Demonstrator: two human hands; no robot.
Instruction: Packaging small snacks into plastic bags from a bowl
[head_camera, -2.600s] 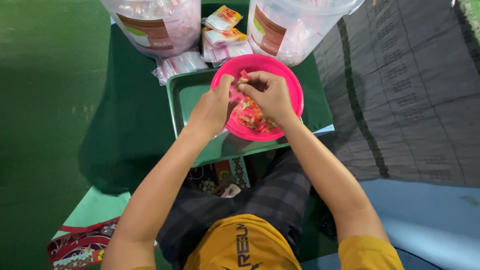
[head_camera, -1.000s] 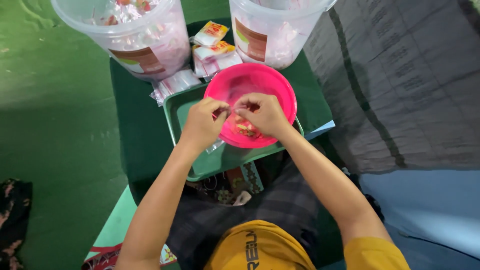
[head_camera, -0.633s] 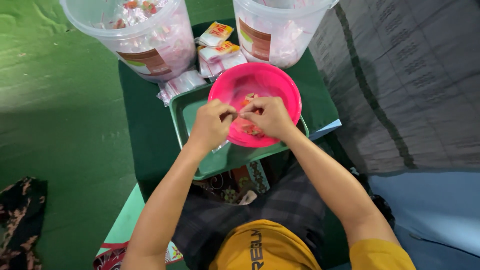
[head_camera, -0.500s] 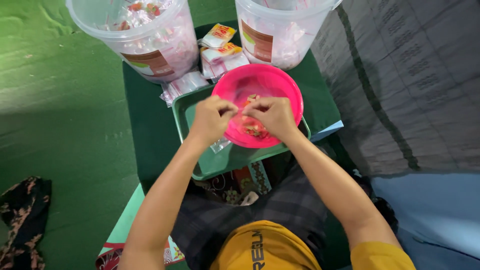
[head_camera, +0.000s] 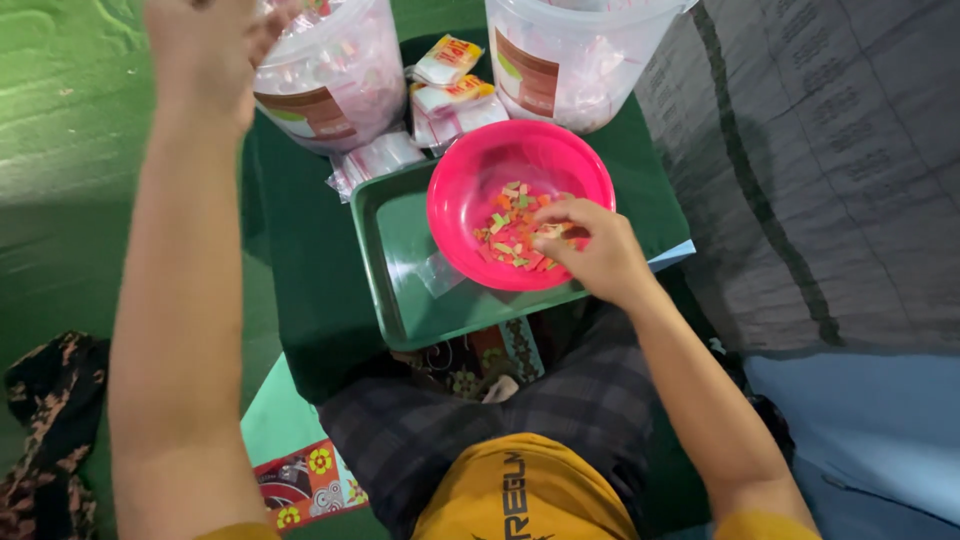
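The right hand (head_camera: 590, 250) pinches small coloured pieces (head_camera: 515, 225) inside the pink bowl (head_camera: 470, 170), at the green tray's (head_camera: 395, 290) right edge; a light pinch avoids scattering them. The left hand (head_camera: 205, 45) is raised over the left clear bucket (head_camera: 330, 80), its grip hidden.

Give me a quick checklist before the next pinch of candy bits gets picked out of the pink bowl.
1. Pink bowl resting in green tray: ok.
2. Colourful bits left in bowl: ok.
3. Right hand over the bits, fingers down among them: ok.
4. Left hand raised at left tub, away from bowl: ok; its grip: cannot tell.
5. Empty small clear bag lying ready in tray: ok.
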